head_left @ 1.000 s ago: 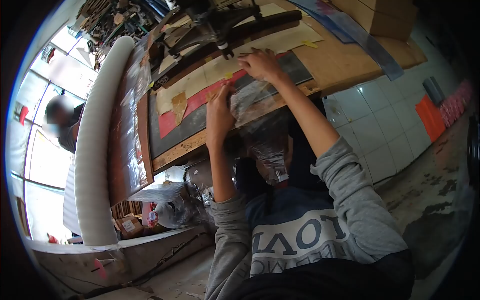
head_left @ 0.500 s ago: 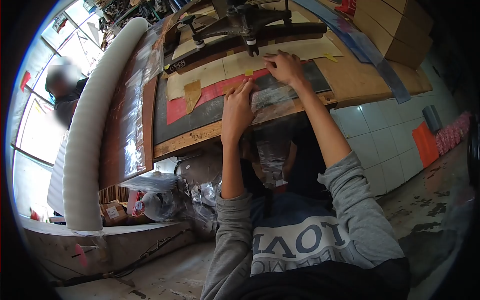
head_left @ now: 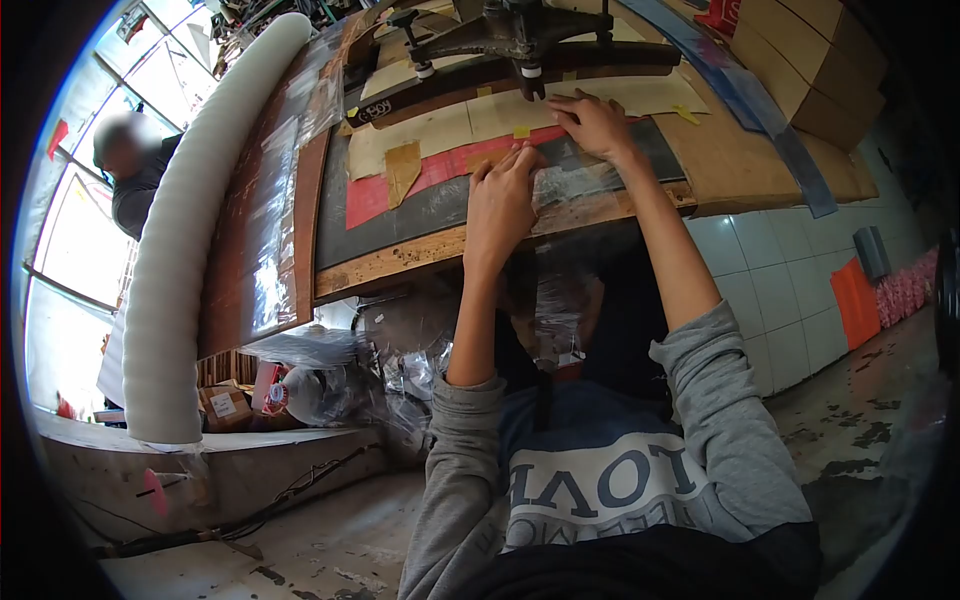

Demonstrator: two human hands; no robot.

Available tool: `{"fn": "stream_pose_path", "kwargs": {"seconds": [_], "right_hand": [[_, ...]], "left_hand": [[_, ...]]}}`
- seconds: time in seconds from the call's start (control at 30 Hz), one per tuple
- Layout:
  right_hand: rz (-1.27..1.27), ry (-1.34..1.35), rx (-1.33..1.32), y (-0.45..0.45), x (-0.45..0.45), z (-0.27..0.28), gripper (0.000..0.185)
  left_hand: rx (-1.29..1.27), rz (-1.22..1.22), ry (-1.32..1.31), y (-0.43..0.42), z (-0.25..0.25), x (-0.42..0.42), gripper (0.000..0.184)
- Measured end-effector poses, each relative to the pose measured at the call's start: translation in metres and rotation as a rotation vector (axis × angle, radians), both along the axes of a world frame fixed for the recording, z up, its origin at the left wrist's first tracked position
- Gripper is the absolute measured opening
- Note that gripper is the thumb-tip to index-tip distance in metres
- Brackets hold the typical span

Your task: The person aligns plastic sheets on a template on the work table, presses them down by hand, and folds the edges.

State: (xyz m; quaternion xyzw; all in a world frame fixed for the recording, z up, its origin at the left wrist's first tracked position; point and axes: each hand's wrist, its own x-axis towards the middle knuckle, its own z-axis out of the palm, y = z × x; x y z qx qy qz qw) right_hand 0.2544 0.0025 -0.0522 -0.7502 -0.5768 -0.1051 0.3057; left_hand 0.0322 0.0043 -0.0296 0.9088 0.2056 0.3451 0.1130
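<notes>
Worktop (head_left: 370, 243) had dark surface, wooden front edge (head_left: 390, 263). Red sheet (head_left: 438, 175) lay along cream strip (head_left: 440, 128); clear film (head_left: 590, 190) lay near front; cardboard boxes (head_left: 800, 60) stood toward right end.

Between my left hand (head_left: 503, 205) and my right hand (head_left: 597, 128) I have a thin, clear, glossy plastic film (head_left: 582, 186), wrinkled and catching whitish glare. It lies over the dark flat board and reaches the wooden front edge; whether my curled fingers pinch it, I can't tell. The long, flat red strip (head_left: 370, 203) lies slantwise on the board, its left end bare and its middle partly hidden behind my left fingers.
</notes>
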Motion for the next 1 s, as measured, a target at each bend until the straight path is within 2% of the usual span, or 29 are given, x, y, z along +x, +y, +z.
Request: {"fn": "stream_pose_path", "kwargs": {"seconds": [0.1,0.2,0.43,0.53,0.63,1.0], "right_hand": [[0.025,0.009,-0.021,-0.0008,0.0029,0.0037,0.03],[0.062,0.014,-0.003,0.0012,0.0062,0.0015,0.031],[0.071,-0.02,0.018,0.0002,0.0071,0.0011,0.031],[0.045,-0.054,-0.08,-0.0029,0.0061,0.0084,0.035],[0.073,0.026,-0.004,0.0007,0.008,0.001,0.031],[0.079,-0.021,0.039,0.0004,0.0075,-0.0002,0.031]], "left_hand": [[-0.059,-0.008,-0.018,-0.0012,0.0008,0.0008,0.015],[-0.005,-0.001,-0.006,-0.0023,0.0021,-0.0002,0.038],[-0.036,0.001,0.014,-0.004,0.0054,-0.0018,0.039],[-0.025,0.003,0.02,-0.0056,0.0049,-0.0024,0.042],[-0.015,0.003,0.015,-0.004,0.0031,-0.002,0.044],[-0.033,0.011,0.019,-0.0074,0.0061,-0.002,0.038]]}}
